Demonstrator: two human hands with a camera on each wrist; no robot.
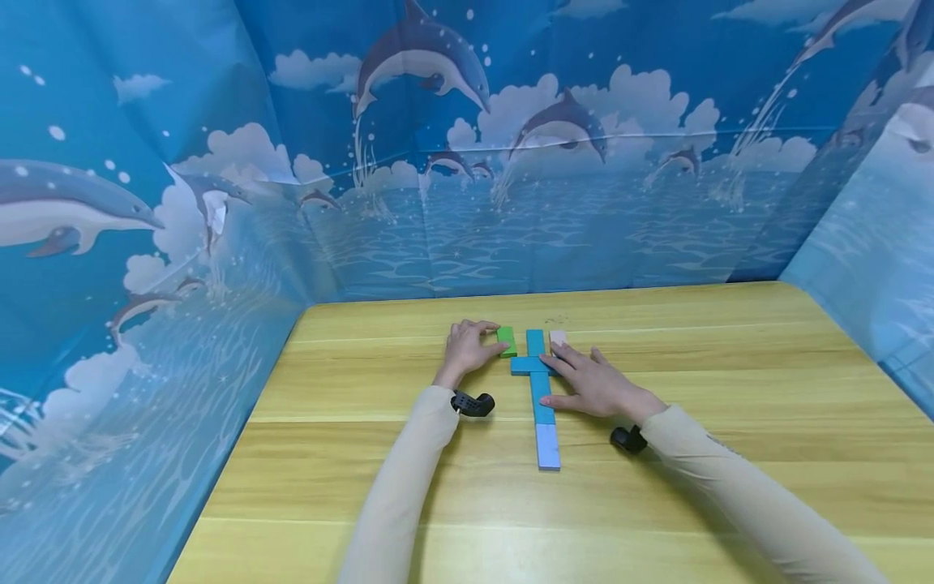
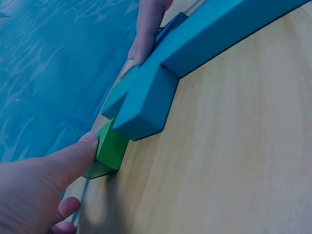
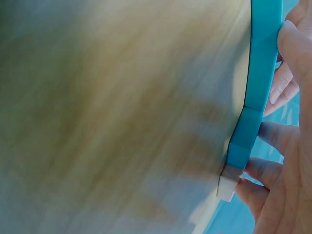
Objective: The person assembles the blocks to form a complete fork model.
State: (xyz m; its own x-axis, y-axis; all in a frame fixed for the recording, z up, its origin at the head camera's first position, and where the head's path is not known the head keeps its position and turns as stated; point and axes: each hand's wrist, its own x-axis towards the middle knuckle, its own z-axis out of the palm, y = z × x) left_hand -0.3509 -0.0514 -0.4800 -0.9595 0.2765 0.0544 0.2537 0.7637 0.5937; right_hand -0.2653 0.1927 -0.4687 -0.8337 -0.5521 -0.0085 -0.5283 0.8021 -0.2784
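My left hand (image 1: 467, 350) holds a green block (image 1: 507, 335) by its left side, thumb and index finger curved toward it; the left wrist view shows the thumb on the green block (image 2: 113, 148). My right hand (image 1: 594, 385) lies with spread fingers over blue blocks arranged as a cross. Its fingers touch the crossbar block (image 1: 521, 367) and a pale pink block (image 1: 558, 336), while the thumb rests on the long blue block (image 1: 540, 388). Another blue block (image 1: 536, 341) extends beyond the crossbar. A lavender block (image 1: 548, 446) continues the line at the near end.
The blocks lie on a wood-grain table (image 1: 328, 470). A dolphin-printed blue sheet (image 1: 481, 235) rises along the table's far edge and both sides. Black wrist cameras (image 1: 474, 404) are worn on both wrists.
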